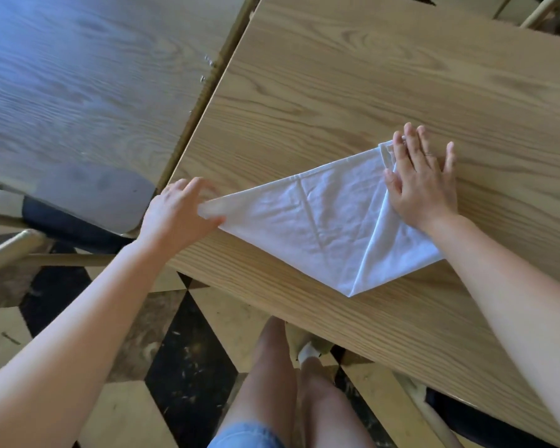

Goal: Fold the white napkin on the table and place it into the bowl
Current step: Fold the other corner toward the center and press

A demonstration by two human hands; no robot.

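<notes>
- Bare knees [291, 383] and a hem of blue denim shorts [244, 436] sit lowest in the view, closest of all, over a floor [188, 383] of black and pale tan tiles with scattered specks on it.
- Two bare forearms reach up from the bottom corners toward a light wooden table [353, 76] with bold grain.
- White napkin [317, 221] lies on that table near its front edge, folded into a triangle pointing toward the person, with its right-hand corner flap folded in over the rest.
- Left hand [175, 211] grips the napkin's left tip at the table's corner; thumb and fingers curl and pinch the cloth, though motion blur hides the exact fingers.
- Right hand [422, 182] lies palm-down on the folded right flap, its fingers straight and slightly spread, fingertips reaching past the cloth onto bare wood.
- No writing or brand mark is legible on anything.
- Second wooden table [78, 76] stands to the left, separated by a narrow gap, its top catching bluish light.
- Chair with a dark cushioned seat [88, 202] and pale frame sits under that table; another pale frame [540, 11] shows top right.
</notes>
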